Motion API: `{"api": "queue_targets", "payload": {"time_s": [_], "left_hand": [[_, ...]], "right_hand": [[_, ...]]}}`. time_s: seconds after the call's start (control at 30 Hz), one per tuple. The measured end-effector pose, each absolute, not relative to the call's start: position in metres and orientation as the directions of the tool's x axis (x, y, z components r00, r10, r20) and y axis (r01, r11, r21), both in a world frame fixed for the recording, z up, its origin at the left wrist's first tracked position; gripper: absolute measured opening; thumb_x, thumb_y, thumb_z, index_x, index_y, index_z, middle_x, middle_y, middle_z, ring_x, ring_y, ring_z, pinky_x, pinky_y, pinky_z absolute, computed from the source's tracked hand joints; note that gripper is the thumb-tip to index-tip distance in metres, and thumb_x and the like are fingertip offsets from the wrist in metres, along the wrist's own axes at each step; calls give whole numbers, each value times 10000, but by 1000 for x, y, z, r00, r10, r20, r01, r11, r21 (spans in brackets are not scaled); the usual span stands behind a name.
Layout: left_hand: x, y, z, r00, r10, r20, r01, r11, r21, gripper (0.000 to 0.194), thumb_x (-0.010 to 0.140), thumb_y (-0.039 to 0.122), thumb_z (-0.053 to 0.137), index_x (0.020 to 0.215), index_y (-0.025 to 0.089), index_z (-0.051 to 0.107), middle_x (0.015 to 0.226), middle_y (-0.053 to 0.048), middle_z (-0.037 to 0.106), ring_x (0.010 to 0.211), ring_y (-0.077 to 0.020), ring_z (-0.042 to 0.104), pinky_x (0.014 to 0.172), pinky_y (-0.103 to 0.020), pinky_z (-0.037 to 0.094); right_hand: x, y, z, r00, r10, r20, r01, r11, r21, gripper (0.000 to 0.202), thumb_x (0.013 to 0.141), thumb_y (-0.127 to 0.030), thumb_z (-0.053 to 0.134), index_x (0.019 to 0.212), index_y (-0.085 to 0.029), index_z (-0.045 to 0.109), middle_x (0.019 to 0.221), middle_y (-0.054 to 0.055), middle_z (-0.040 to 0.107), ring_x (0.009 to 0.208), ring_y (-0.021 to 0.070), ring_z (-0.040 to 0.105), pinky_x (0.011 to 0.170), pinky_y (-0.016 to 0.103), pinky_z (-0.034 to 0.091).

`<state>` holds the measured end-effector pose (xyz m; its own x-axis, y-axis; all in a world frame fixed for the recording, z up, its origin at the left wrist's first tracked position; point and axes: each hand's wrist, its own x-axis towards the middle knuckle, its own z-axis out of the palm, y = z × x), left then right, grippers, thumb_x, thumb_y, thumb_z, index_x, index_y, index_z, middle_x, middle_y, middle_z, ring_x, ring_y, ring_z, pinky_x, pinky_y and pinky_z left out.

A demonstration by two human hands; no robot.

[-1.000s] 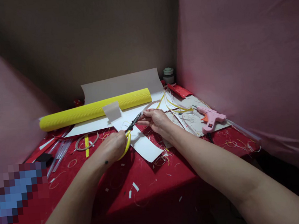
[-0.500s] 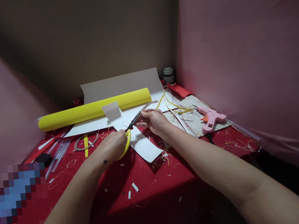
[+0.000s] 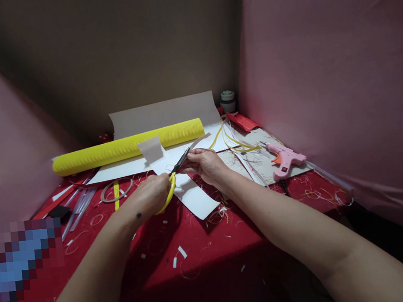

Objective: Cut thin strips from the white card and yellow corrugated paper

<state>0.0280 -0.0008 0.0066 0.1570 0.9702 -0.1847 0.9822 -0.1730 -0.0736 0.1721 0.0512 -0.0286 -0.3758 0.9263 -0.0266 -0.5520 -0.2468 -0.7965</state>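
Yellow-handled scissors (image 3: 171, 192) are gripped in my left hand (image 3: 152, 192), their dark blades pointing up and right toward my other hand. The blade tips lie at the fingertips of my right hand (image 3: 206, 162), which pinches a narrow paper strip (image 3: 200, 140). The strip's far end sticks out beyond the fingers, and its near end is hidden by the fingers and blades. Beneath both hands lies a long white piece of paper (image 3: 197, 201) with its far end curled up.
Behind lie a yellow corrugated roll (image 3: 126, 146) and a large white sheet (image 3: 162, 109). To the right, a pink glue gun (image 3: 288, 159) rests on a grey board (image 3: 267, 137). Yellow strips (image 3: 247, 148), a ring (image 3: 116, 190) and clear sticks (image 3: 82, 207) lie on the red cloth (image 3: 203, 245) among scraps.
The strip's free end has risen slightly and swung a little left. The scissors and both hands have shifted only slightly, with the same holds kept.
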Motion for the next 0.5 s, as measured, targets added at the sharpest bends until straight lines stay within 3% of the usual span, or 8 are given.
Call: {"api": "queue_targets", "payload": {"time_s": [0.17, 0.33, 0.5], "left_hand": [[29, -3, 8, 154, 972, -175, 984, -167, -59, 313, 812, 371, 341, 833, 154, 565, 794, -136, 638, 685, -211, 585, 557, -284, 332], [33, -8, 13, 153, 969, -196, 983, -170, -68, 303, 814, 355, 334, 828, 151, 558, 814, -138, 640, 705, -211, 584, 567, -277, 336], [33, -9, 11, 162, 963, -215, 982, -180, -65, 302, 818, 340, 306, 808, 156, 546, 770, -114, 632, 614, -167, 545, 529, -263, 315]], "right_hand": [[174, 54, -29, -387, 921, -41, -509, -251, -823, 97, 712, -119, 502, 626, -137, 544, 600, 62, 648, 553, 145, 623, 610, 293, 513], [177, 59, -26, -178, 984, -3, -605, -112, -788, 115, 722, -133, 526, 626, -168, 473, 524, 2, 598, 489, 128, 597, 579, 304, 525], [178, 62, -26, -162, 987, -21, -612, -117, -782, 118, 730, -111, 496, 625, -163, 478, 520, 16, 591, 544, 140, 617, 640, 330, 538]]}}
